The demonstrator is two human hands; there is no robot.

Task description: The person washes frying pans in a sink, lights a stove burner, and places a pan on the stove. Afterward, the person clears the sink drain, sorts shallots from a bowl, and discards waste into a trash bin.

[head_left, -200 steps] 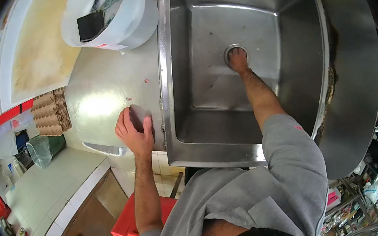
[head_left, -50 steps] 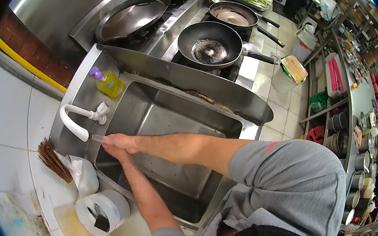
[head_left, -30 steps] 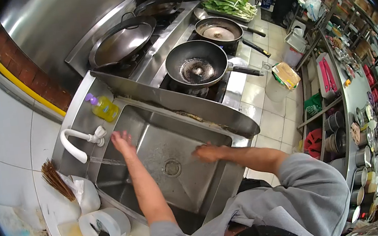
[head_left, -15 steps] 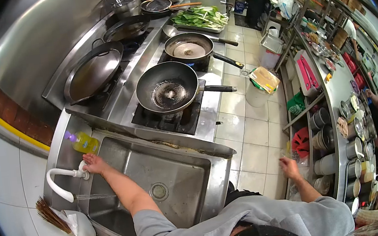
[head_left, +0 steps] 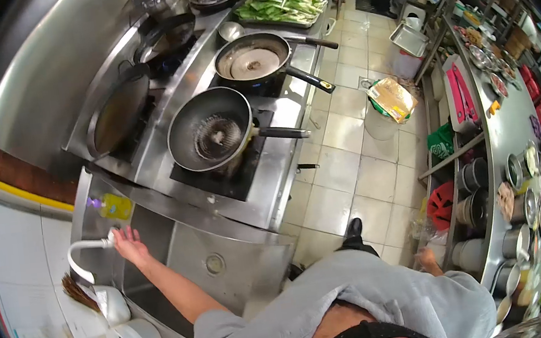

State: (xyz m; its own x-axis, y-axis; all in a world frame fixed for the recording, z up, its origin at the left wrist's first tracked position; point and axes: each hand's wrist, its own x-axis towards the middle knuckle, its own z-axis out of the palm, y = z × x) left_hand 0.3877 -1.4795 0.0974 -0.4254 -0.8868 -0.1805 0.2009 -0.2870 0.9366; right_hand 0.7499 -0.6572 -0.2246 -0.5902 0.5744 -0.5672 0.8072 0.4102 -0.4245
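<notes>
My left hand (head_left: 132, 247) is at the knob of the white faucet (head_left: 83, 254), its fingers spread and apart, with nothing held in them. No stream of water shows below the spout. Beside the faucet stands a bottle of yellow soap (head_left: 114, 206) with a purple pump. The steel sink (head_left: 194, 261) lies under my left forearm, its round drain in view. Low on the right, my right hand (head_left: 428, 260) hangs near the shelves, small and partly hidden behind my sleeve, so its fingers are unclear.
Two black pans, the nearer one (head_left: 209, 130) and the farther one (head_left: 253, 61), sit on the stove beyond the sink. Leafy greens (head_left: 282, 6) lie behind them. A tiled floor (head_left: 333, 188) separates the stove from a steel counter (head_left: 502, 122). Another person stands at the far end.
The view has swung toward the aisle. My left hand has stayed by the faucet knob, and the water stream no longer shows. My right hand has moved lower, nearer my sleeve.
</notes>
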